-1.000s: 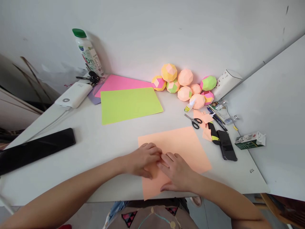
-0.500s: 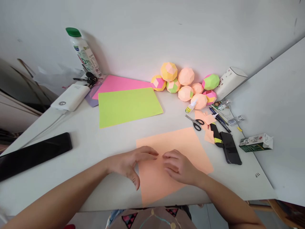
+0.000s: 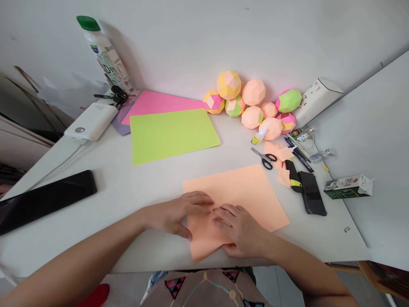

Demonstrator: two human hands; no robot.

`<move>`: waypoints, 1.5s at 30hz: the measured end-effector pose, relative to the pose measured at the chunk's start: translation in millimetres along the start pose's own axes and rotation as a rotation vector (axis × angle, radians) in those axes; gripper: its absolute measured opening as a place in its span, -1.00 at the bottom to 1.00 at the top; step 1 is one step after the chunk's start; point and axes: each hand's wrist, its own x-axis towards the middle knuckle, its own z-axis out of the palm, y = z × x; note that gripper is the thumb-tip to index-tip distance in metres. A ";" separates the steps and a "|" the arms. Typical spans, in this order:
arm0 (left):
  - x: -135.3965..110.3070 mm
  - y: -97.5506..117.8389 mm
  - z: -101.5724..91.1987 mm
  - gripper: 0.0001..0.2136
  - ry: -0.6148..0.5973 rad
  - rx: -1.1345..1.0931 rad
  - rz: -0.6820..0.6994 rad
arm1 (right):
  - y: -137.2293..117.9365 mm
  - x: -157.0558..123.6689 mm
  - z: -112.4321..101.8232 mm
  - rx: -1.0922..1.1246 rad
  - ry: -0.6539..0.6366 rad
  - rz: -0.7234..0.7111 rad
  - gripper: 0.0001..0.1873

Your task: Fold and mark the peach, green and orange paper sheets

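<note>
A peach-coloured sheet of paper lies on the white table in front of me. My left hand rests over its left side, fingers stretched across the top and thumb apart at the left edge. Beside it, my right hand has its fingers on the sheet, with the thumb at the near edge, so it grips the paper there. The near left part of the sheet bends slightly. The fingertips of both hands almost meet.
Beyond the sheet lie green paper and pink paper. Several faceted paper balls stand by the wall. Scissors, a glue bottle, a cutter and a phone lie rightward; a power bank sits left.
My right hand has come down onto the paper, its thumb moving to the near edge. The left thumb has drawn closer to the sheet. The near left corner has shifted and bends. The view has tilted slightly.
</note>
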 end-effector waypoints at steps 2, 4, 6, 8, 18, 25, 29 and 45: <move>-3.5 -4.0 0.7 -0.25 0.016 -0.064 0.021 | 5.5 0.7 1.0 0.033 0.063 -0.017 -0.53; -4.9 -7.6 1.7 -0.22 0.041 -0.120 0.064 | 11.3 0.0 -0.7 0.103 0.116 -0.025 -0.62; -3.4 -9.6 2.9 -0.35 0.094 -0.152 0.116 | 15.8 -3.3 -6.1 0.201 0.124 -0.016 -0.64; -0.1 -8.9 3.6 -0.62 0.175 -0.172 0.141 | 18.9 -8.7 -15.1 0.302 0.084 0.024 -0.57; 9.4 7.9 19.7 -0.64 0.439 -0.069 -0.141 | 31.4 -16.4 -35.6 0.732 0.060 0.458 -0.62; 10.6 12.2 29.8 -0.73 0.780 0.276 -0.325 | 37.7 -8.5 -17.4 0.805 0.256 0.676 -0.53; 15.4 23.8 41.9 -0.43 0.751 0.703 -0.164 | 43.2 -4.9 -13.3 0.818 0.316 0.728 -0.58; 29.9 32.7 62.9 -0.44 0.280 0.738 -0.099 | 57.3 -3.3 -3.4 0.026 0.417 0.349 -0.61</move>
